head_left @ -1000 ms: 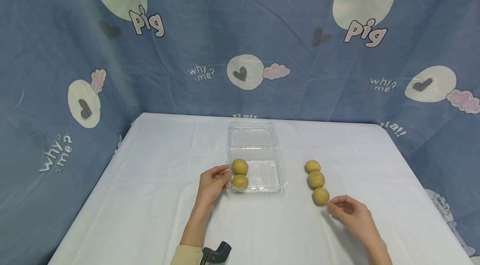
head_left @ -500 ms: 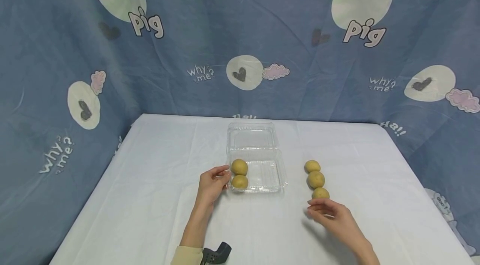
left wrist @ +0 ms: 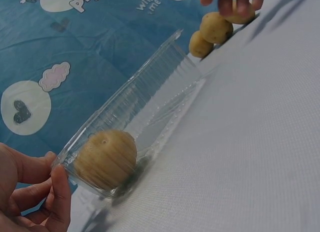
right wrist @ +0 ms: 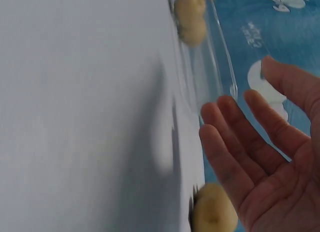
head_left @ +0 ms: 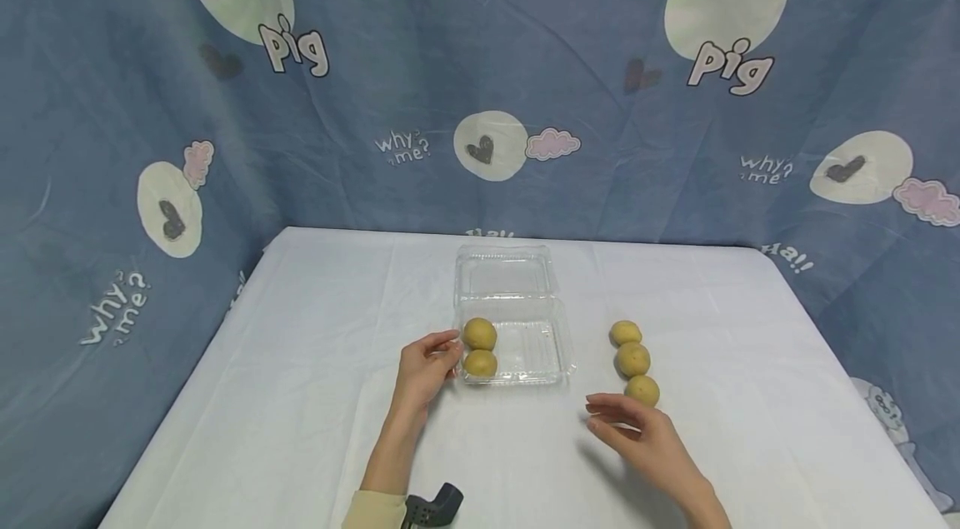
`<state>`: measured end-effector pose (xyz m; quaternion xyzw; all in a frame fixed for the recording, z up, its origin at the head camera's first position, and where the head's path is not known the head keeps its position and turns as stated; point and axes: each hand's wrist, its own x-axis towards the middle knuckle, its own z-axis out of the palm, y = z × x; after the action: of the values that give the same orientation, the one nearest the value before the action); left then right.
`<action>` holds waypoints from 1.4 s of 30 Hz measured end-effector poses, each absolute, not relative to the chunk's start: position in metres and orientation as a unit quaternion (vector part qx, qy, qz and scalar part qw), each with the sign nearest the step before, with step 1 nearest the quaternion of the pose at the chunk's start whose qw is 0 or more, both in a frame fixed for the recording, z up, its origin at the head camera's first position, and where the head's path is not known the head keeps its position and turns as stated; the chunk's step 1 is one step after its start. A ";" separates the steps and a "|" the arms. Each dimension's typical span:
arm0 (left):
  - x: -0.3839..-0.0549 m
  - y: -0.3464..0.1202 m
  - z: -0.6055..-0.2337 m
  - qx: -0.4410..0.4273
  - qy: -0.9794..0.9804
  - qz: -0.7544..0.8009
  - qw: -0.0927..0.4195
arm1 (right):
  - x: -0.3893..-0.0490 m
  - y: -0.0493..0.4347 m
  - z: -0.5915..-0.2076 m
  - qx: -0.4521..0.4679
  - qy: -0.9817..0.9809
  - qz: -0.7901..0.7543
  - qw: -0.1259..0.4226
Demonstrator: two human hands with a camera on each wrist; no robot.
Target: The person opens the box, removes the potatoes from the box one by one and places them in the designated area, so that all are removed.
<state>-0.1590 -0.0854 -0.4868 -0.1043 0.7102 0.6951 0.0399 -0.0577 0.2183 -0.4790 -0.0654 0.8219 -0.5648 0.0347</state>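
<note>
A clear plastic clamshell container point(head_left: 531, 346) lies with its lid point(head_left: 504, 272) folded back at mid-table. Two potatoes, the far one point(head_left: 480, 334) and the near one point(head_left: 481, 363), sit along its left side. My left hand point(head_left: 424, 369) pinches the container's left rim between thumb and fingers point(left wrist: 61, 194), as the left wrist view shows. Right of the container, three potatoes form a row: far point(head_left: 626, 333), middle point(head_left: 633, 360), near point(head_left: 642, 389). My right hand point(head_left: 641, 441) is over the table in front of that row, fingers spread and holding nothing, partly overlapping the near potato.
A white cloth point(head_left: 300, 346) covers the table. Behind and at the sides hangs a blue printed curtain point(head_left: 360, 196). A dark device point(head_left: 435, 506) is strapped at my left wrist, beside a pale sleeve point(head_left: 373, 510).
My right hand has moved left from beside the near potato to a spot in front of the row, its fingers spreading a little. The left hand, container and potatoes stay put.
</note>
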 end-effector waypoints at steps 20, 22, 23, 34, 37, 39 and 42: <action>-0.157 -0.087 -0.487 -0.107 0.710 0.695 0.039 | -0.085 0.189 -0.460 -0.133 0.831 -0.540 -0.017; -0.157 -0.088 -0.487 -0.102 0.709 0.696 0.037 | -0.090 0.186 -0.457 -0.142 0.837 -0.528 -0.029; -0.157 -0.087 -0.487 -0.103 0.708 0.698 0.038 | -0.092 0.185 -0.456 -0.142 0.840 -0.522 -0.033; -0.158 -0.087 -0.486 -0.099 0.705 0.701 0.042 | -0.114 0.175 -0.447 -0.174 0.851 -0.492 -0.064; -0.157 -0.087 -0.485 -0.100 0.706 0.700 0.042 | -0.119 0.173 -0.446 -0.171 0.853 -0.489 -0.065; -0.158 -0.087 -0.486 -0.102 0.705 0.701 0.042 | -0.122 0.172 -0.445 -0.162 0.857 -0.486 -0.061; -0.158 -0.087 -0.486 -0.101 0.704 0.702 0.043 | -0.126 0.170 -0.445 -0.153 0.861 -0.482 -0.055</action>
<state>-0.1581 -0.0870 -0.4864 -0.1008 0.7042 0.7016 0.0425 -0.1256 0.1698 -0.4447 -0.1527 0.8608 -0.4824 -0.0549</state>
